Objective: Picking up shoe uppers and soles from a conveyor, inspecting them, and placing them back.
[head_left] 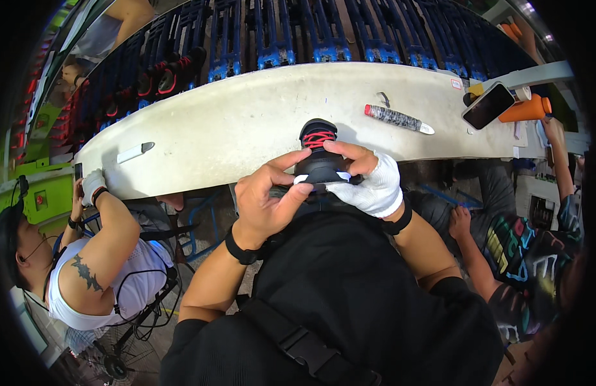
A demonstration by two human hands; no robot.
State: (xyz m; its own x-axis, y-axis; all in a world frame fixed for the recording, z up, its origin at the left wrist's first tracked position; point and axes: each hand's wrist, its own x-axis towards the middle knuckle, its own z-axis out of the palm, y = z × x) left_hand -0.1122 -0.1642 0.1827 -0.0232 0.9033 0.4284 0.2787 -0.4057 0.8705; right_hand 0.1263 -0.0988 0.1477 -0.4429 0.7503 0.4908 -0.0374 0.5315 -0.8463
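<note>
A small black shoe (321, 168) with red laces is between my hands, at the near edge of the white table. Its ankle opening points away from me and its toe faces me, with white edging low on both sides of the toe. My left hand (266, 196), bare, pinches the left side with thumb and fingers. On the other side my right hand (375, 186), in a white glove that leaves the thumb and forefinger bare, grips the shoe near the laces and toe. The shoe's underside is hidden.
The curved white table (246, 122) bears a white capped tool (135, 153), a wrapped stick with a red end (397, 118), a phone (488, 106) and an orange bottle (526, 109). Blue racks (272, 38) run behind, with dark shoes (176, 72) at left. Co-workers sit on both sides.
</note>
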